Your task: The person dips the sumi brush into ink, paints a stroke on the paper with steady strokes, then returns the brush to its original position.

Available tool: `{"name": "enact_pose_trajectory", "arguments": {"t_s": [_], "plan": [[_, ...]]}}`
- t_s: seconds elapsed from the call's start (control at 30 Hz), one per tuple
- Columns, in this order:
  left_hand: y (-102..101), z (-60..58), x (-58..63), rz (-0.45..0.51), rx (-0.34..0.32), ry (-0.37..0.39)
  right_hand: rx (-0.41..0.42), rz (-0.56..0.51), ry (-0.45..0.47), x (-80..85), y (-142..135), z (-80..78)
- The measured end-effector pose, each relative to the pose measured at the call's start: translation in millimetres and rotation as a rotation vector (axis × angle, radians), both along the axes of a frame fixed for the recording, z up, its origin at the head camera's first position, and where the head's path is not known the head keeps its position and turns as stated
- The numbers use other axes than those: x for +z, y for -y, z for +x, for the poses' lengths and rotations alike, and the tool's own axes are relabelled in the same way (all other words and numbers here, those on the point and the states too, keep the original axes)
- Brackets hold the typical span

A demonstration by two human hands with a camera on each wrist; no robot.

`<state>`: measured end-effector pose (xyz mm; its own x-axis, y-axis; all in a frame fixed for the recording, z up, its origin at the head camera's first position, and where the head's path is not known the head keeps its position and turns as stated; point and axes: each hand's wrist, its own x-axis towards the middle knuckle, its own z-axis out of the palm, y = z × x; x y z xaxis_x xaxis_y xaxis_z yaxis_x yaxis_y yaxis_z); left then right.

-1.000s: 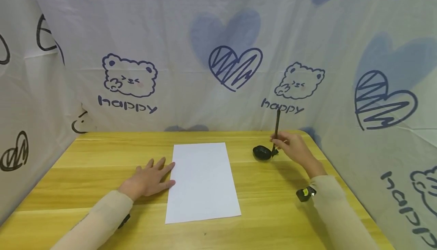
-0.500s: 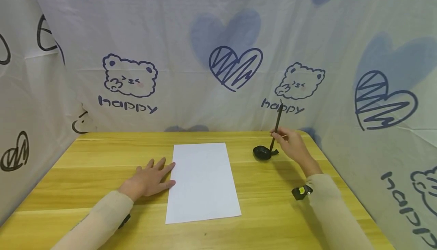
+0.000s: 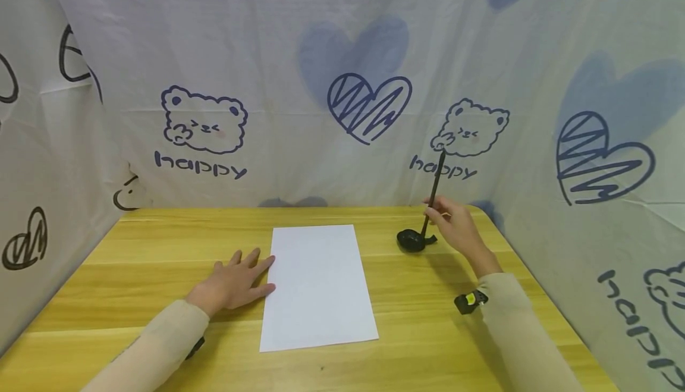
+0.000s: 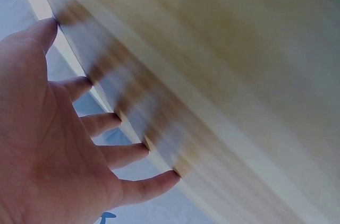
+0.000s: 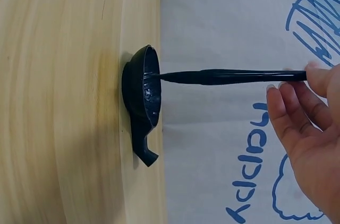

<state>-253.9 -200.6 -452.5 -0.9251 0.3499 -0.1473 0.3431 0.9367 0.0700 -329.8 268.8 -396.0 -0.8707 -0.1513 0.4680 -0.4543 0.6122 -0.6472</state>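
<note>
A dark writing brush (image 3: pixel 434 188) is pinched between the fingers and thumb of my right hand (image 3: pixel 456 225), standing nearly upright with its top leaning a little right. Its dark tip reaches the mouth of a small black ink dish (image 5: pixel 139 86), which has a short curved handle and wet-looking black inside. Whether the tip touches the ink I cannot tell. My left hand (image 3: pixel 233 281) lies with spread fingers on the table, thumb and index fingertips on the left edge of a blank white sheet of paper (image 3: pixel 319 288). In the left wrist view its fingertips (image 4: pixel 171 175) touch the wood.
The yellow wood-grain table (image 3: pixel 417 344) ends at a hanging white cloth (image 3: pixel 278 160) printed with hearts and bears, which also runs along both sides. A small black camera (image 3: pixel 470 301) sits at the right wrist.
My right hand has shifted slightly left and up with the brush, whose tip moved from the dish's handle side to its bowl. The left hand and paper stay put.
</note>
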Motion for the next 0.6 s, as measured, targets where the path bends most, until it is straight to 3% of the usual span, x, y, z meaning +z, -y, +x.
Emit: {"name": "enact_pose_trajectory", "arguments": {"t_s": [0.4,0.6], "plan": [[0.0,-0.3,1.1,-0.006,-0.006,-0.02,-0.043,-0.136,-0.085,-10.2,9.9,-8.1],[-0.2,-0.8,-0.1,-0.01,-0.004,-0.017,-0.06,-0.127,-0.116,-11.4,15.2,-6.6]]}}
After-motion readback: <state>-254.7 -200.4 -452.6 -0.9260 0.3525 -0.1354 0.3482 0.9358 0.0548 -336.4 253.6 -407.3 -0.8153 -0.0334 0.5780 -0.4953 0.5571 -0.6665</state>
